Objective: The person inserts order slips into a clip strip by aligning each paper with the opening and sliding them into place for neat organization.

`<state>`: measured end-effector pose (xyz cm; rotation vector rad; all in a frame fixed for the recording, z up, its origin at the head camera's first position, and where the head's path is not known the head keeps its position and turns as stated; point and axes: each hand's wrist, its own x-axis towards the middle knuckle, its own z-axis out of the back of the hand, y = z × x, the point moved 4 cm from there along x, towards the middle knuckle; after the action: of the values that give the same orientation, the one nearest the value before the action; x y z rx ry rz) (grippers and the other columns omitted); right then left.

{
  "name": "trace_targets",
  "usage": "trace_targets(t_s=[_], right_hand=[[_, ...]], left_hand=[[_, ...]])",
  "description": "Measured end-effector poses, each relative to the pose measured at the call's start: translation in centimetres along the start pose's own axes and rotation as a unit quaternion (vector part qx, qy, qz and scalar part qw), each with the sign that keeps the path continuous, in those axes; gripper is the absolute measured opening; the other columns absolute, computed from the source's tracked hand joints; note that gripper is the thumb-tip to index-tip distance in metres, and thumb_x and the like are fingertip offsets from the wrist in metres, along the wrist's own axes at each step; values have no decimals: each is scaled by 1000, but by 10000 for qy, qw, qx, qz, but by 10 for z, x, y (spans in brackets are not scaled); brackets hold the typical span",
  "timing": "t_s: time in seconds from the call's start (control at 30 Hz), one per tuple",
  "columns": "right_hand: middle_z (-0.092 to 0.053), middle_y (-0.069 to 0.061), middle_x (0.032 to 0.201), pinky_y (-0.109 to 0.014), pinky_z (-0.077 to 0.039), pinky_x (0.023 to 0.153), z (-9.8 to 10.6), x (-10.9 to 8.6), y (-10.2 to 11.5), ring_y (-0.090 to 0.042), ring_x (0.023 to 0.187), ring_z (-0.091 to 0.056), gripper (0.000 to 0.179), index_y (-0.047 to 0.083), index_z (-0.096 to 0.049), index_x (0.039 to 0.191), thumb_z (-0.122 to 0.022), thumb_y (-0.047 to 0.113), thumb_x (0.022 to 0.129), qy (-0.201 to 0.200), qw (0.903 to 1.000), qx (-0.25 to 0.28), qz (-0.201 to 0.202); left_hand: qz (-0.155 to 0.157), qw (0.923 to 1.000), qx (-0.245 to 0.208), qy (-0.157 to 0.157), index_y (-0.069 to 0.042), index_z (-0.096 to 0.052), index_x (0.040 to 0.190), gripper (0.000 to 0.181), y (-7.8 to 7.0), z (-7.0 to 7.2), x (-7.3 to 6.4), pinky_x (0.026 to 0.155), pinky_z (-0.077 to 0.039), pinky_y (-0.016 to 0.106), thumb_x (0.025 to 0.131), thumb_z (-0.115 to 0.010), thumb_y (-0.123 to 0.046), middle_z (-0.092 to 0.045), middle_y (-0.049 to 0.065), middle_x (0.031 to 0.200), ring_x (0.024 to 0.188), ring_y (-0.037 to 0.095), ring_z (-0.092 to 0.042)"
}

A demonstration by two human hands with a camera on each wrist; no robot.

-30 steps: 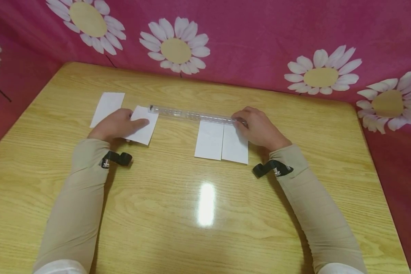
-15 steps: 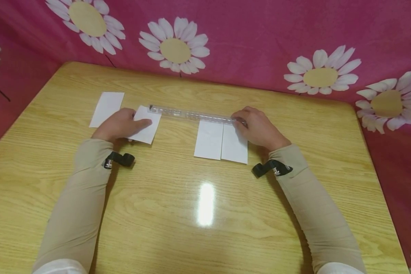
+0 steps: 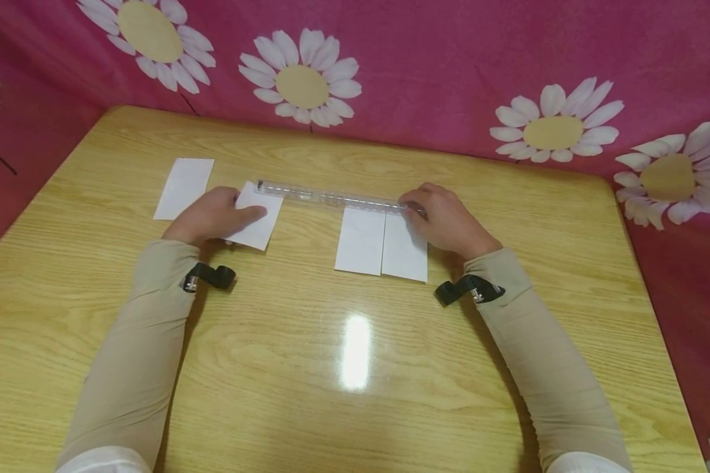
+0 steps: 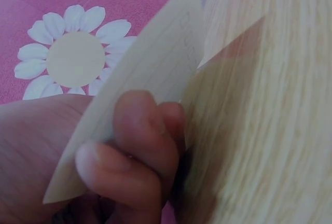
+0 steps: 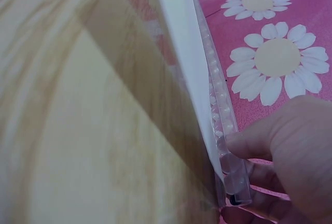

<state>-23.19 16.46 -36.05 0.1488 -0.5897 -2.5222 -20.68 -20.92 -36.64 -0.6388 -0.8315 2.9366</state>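
Note:
My left hand [image 3: 213,217] pinches a white card [image 3: 263,217], thumb on top and fingers underneath. In the left wrist view the underside of this card [image 4: 150,53] shows faint lines and marks along one edge. The card's far edge overlaps the left end of a long clear plastic strip [image 3: 307,193]. My right hand [image 3: 446,220] grips the strip's right end between thumb and fingers; bumpy clear shapes show along the strip [image 5: 223,94] in the right wrist view. Two white cards [image 3: 359,242] [image 3: 403,253] stand side by side against the strip's near side, close to the right hand.
Another white card [image 3: 185,188] lies on the wooden table [image 3: 284,368] beyond my left hand. A pink cloth with large daisies [image 3: 414,72] hangs behind the table's back edge. Black wrist mounts [image 3: 213,276] [image 3: 467,290] sit on both sleeves.
My left hand has slid slightly to the right with its card, which now overlaps more of the strip's left end. The right hand and strip have stayed nearly still.

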Motion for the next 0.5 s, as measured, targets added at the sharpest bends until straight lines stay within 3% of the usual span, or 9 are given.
trace_targets(t_s=[0.17,0.5], right_hand=[[-68,-18,117,-49,-50,104,0,0,0,-33,108,-64,33,1,-67,130,-58,17,103,8,10000,-14,-14],[-69,-18,118,-49,-50,103,0,0,1,-33,108,-64,33,0,-67,130,-58,17,103,2,10000,-7,6]], left_hand=[[44,10000,0,55,4,-55,111,61,-1,0,-1,80,-44,41,100,-54,-56,-53,17,98,87,28,-50],[155,9997,-55,166,12,-46,141,78,-4,-2,-2,108,-43,59,101,-53,-54,-54,31,137,113,38,-52]])
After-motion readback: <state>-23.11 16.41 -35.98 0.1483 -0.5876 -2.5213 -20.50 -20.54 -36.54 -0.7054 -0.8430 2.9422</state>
